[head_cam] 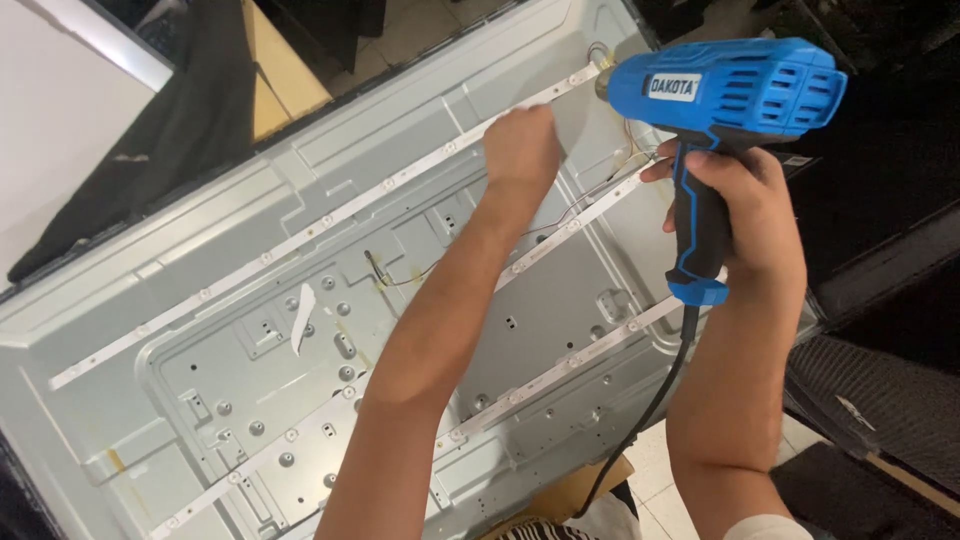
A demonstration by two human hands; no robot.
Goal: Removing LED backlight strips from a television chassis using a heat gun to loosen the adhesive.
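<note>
- The right hand [745,215] has its grip closed round the dark handle of a blue heat gun [725,90], held up at the top right with the nozzle pointing left toward the upper end of the panel.
- A small white rectangular label with dark lettering sits on the side of the gun's blue body, near the nozzle end; rows of dark vent slots lie behind it.
- A black cord [650,410] drops from the blue base of the handle and runs down past the right forearm toward the bottom edge.
- The left hand [520,150] reaches up the middle with its grip curled narrow, resting on the upper light strip [320,225], just left of the gun's nozzle; whether the fingers pinch the strip I cannot tell.
- The strip is a thin white bar studded with small round lenses, lying slantwise across the grey metal back panel [200,400].
- Two more such strips lie on the panel: a middle strip [585,220] near the right hand and a lower strip [560,375] that passes under both forearms.
- A thin wire [400,278] trails across the panel's middle.
- A white scrap [302,315] lies on the panel's raised centre, left of the left forearm.
- A dark cloth [190,110] is draped beyond the panel's top left edge, by a white board.
- A brown cardboard piece [575,490] shows under the panel's lower edge.
</note>
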